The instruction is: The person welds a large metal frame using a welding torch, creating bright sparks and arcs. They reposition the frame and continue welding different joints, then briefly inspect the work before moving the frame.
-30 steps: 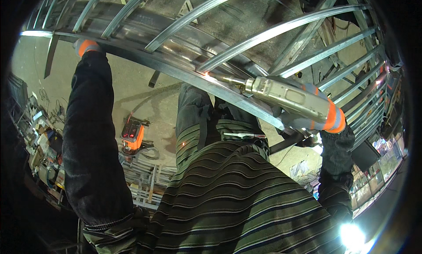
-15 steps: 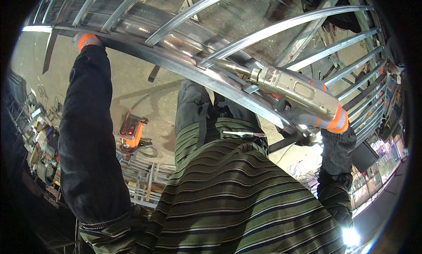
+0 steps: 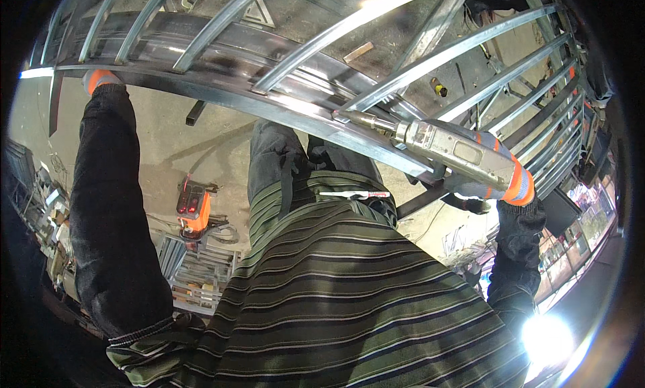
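Note:
Across the upper part of the view lies a silvery metal frame of parallel tubular bars [image 3: 443,55] meeting a long rail [image 3: 289,112]. My right hand [image 3: 500,186], in a grey and orange glove, is closed round a metal-bodied welding gun [image 3: 460,146]. The gun's narrow nozzle [image 3: 363,120] points left and reaches the foot of one bar, at or very near the rail. On the far left, my gloved left hand [image 3: 101,80] grips the rail, its fingers mostly hidden behind it.
An orange machine with red lights [image 3: 195,210] stands on the floor, left of my legs. Behind it lie stacked metal pieces [image 3: 195,274]. A dark bar [image 3: 423,201] juts out beside my waist. Under the frame are a small wooden piece [image 3: 358,52] and other scraps. A bright lamp glares at lower right.
The view has shifted, with the frame and floor machine sliding left. The gun's nozzle appears farther right along the rail, at another bar's foot. My left hand stays on the rail.

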A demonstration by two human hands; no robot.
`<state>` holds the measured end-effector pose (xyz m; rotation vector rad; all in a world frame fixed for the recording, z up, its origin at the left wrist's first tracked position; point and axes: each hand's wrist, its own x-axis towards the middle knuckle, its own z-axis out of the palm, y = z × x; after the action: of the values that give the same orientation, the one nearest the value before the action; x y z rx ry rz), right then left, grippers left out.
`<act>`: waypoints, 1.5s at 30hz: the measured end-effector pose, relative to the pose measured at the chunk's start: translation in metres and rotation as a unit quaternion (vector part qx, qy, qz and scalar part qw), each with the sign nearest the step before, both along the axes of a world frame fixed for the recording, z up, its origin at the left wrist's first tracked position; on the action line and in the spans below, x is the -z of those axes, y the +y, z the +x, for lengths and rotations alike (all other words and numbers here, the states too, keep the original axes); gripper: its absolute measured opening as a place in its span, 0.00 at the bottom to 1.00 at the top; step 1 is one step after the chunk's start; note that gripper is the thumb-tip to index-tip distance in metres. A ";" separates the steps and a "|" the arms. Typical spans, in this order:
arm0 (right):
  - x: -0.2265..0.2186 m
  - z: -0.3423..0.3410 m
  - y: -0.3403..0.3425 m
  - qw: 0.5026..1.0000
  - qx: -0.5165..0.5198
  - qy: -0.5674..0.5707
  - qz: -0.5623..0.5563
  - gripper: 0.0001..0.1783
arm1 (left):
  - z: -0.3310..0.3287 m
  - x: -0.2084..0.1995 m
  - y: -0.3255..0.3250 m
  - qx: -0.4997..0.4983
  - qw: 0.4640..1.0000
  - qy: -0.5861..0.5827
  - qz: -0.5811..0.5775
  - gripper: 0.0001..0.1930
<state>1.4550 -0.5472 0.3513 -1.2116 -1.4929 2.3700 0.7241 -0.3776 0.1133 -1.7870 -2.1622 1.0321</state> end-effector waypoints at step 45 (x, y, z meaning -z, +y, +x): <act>-0.002 -0.024 0.016 0.990 -0.119 -0.026 0.066 0.34 | -0.024 0.016 0.005 0.022 1.000 -0.011 -0.007 0.13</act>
<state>1.4311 -0.5307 0.3531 -1.1315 -1.8741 2.3477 0.7002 -0.3728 0.0972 -1.8509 -2.1238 1.0260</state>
